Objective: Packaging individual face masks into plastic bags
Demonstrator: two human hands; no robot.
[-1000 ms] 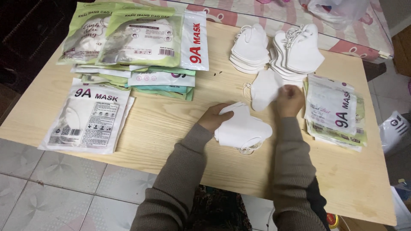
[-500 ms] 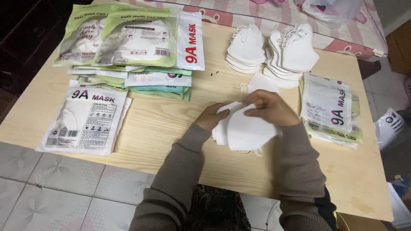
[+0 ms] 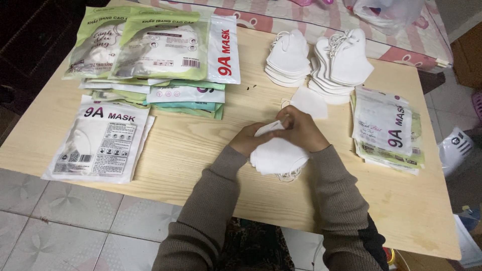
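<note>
Both my left hand [image 3: 247,141] and right hand [image 3: 301,131] pinch a small stack of folded white fabric masks [image 3: 277,155] on the pale wooden table [image 3: 201,150], white printed pouches [image 3: 100,140] lying left, loose white mask piles [image 3: 321,62] beyond.

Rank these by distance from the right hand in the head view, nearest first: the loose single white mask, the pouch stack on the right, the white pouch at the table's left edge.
From the right hand:
1. Loose single white mask, just beyond it.
2. Pouch stack on the right, off to its right.
3. White pouch, far left.
</note>
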